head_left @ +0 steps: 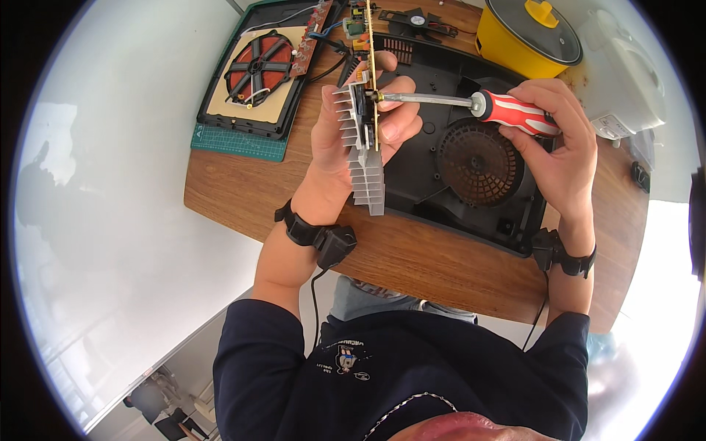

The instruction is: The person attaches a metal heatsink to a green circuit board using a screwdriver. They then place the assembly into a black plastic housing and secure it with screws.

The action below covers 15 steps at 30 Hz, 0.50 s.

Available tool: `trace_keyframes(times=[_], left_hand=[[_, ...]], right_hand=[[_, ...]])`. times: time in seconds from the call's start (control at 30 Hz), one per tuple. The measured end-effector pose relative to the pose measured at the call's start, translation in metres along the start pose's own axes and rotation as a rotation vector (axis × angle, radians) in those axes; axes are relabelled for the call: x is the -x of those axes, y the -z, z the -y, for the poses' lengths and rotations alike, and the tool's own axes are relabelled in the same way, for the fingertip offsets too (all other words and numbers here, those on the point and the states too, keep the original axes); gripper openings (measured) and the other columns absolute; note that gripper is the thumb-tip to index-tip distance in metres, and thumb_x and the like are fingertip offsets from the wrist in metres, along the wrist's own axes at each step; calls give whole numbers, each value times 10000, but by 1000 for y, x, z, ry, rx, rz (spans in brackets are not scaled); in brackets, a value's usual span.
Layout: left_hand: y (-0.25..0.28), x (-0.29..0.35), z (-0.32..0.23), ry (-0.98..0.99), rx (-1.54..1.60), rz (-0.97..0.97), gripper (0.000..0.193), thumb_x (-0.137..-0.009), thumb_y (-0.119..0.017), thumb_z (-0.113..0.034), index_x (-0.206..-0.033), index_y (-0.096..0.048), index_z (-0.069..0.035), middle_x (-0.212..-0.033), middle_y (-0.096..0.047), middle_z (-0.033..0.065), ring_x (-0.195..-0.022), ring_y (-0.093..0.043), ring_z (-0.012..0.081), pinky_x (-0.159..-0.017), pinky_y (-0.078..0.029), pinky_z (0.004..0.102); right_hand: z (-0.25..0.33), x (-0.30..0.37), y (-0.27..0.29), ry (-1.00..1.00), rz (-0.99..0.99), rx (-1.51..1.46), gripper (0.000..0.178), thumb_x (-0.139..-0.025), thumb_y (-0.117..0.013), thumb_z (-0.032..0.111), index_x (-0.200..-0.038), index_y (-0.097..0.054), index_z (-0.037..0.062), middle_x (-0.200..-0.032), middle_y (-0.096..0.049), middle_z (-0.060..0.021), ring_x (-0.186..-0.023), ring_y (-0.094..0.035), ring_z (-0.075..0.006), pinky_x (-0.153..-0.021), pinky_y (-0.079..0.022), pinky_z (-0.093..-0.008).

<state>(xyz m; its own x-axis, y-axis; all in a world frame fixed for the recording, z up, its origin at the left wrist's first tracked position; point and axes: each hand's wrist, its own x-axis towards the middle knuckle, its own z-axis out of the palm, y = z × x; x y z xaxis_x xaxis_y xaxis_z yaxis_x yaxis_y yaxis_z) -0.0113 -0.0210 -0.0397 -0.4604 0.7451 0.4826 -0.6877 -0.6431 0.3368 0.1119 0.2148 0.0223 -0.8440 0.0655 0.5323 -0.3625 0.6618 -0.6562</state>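
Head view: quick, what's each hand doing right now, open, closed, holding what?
Left hand: closed, holding the circuit board with its metal heat sink.
Right hand: closed around the red-and-white screwdriver, tip at the board.

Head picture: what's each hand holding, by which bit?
The right hand holds a screwdriver by its handle. The left hand holds a circuit board, thumb on the heatsink side, fingers on the other.

The wooden table point(441, 261) bears a green mat point(250, 145) and black casing point(419, 165).
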Motion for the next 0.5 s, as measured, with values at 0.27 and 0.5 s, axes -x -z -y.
trace_keyframes(times=[0.27, 0.5], left_hand=[[2, 2, 0, -12, -3, -21, 715, -936, -710, -549, -1405, -464, -69, -984, -583, 34, -814, -584, 138, -713, -378, 264], [4, 1, 0, -18, -22, -3, 719, -940, -698, -559, -1412, -468, -68, -999, -590, 37, -828, -587, 142, -723, -380, 271]], right_hand=[[-6, 2, -1, -84, 34, -117, 385, -747, -796, -60, -1109, -703, 32, -1106, -691, -58, -1005, -661, -180, -889, -527, -280], [-10, 3, -3, -161, 93, -220, 388, -776, -790, -48, -1140, -686, 31, -1116, -690, -48, -1025, -657, -161, -916, -520, -283]])
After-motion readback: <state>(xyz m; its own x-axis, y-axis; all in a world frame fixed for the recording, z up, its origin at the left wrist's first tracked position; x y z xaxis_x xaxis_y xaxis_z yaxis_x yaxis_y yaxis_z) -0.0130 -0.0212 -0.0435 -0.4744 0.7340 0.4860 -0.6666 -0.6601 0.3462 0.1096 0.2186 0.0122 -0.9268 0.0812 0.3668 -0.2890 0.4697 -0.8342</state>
